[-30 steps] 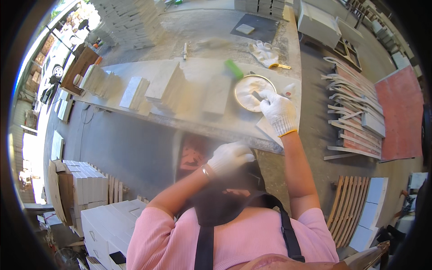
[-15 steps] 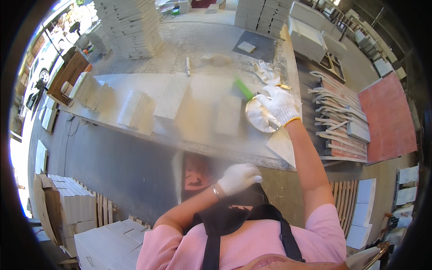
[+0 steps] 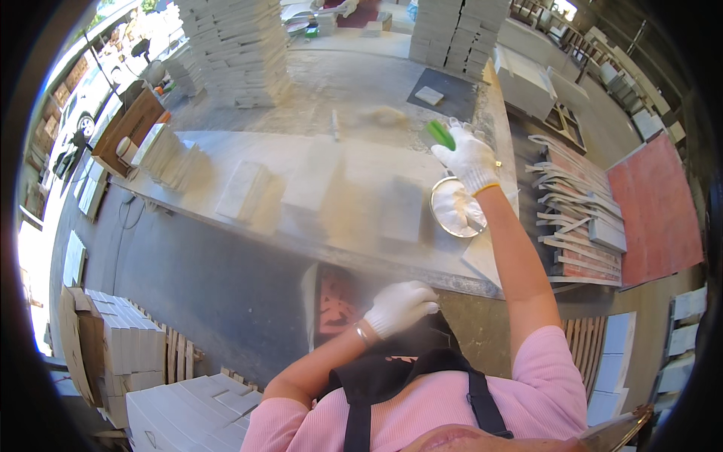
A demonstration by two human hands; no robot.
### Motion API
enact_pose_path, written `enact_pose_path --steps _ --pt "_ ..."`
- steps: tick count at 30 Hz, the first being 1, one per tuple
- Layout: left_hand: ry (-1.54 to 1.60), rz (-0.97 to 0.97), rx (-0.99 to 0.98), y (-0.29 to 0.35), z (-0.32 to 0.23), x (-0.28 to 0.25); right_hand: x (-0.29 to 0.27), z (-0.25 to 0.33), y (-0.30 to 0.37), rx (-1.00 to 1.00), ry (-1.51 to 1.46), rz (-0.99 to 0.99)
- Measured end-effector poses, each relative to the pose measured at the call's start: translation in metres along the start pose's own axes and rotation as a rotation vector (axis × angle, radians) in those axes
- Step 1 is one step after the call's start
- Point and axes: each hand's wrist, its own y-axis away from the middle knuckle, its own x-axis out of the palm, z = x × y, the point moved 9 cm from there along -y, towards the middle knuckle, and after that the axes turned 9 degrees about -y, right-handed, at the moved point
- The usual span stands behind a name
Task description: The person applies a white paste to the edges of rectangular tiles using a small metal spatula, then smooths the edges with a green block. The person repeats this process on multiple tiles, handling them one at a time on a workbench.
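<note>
My right hand (image 3: pixel 470 160), in a white knitted glove, is over the right part of the worktable (image 3: pixel 354 252). Its fingers close around a tool with a green handle (image 3: pixel 440 135); the tool's other end is hidden. Just below that wrist sits a round dish (image 3: pixel 434 213) with white material inside. My left hand (image 3: pixel 403 307), also gloved, hovers before my apron near the table's front edge. Its fingers are curled, and what they hold, if anything, cannot be made out. Pale slabs (image 3: pixel 312 184) lie on the table, blurred by haze, with another slab (image 3: pixel 482 255) beside the dish.
Tall stacks of pale tiles (image 3: pixel 230 56) rise at the back. A dark mat (image 3: pixel 444 90) bears a small tile. To the right, pale strips (image 3: pixel 572 203) lie on a reddish board (image 3: pixel 655 211). White boxes (image 3: pixel 184 410) stand at the lower left beside a pallet (image 3: pixel 177 350).
My right hand has risen off the dish and moved farther away, with the green handle going along. My left hand stays nearly in place. The whole view has shifted slightly.
</note>
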Motion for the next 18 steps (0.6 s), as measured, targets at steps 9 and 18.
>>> enact_pose_path --steps 9,18 --pt "-0.192 0.025 0.268 -0.109 -0.044 0.052 -0.14 -0.197 0.232 0.511 -0.511 -0.059" --pt "-0.43 0.184 0.374 -0.165 -0.067 0.111 -0.064 -0.282 0.395 0.901 -0.561 -0.312"
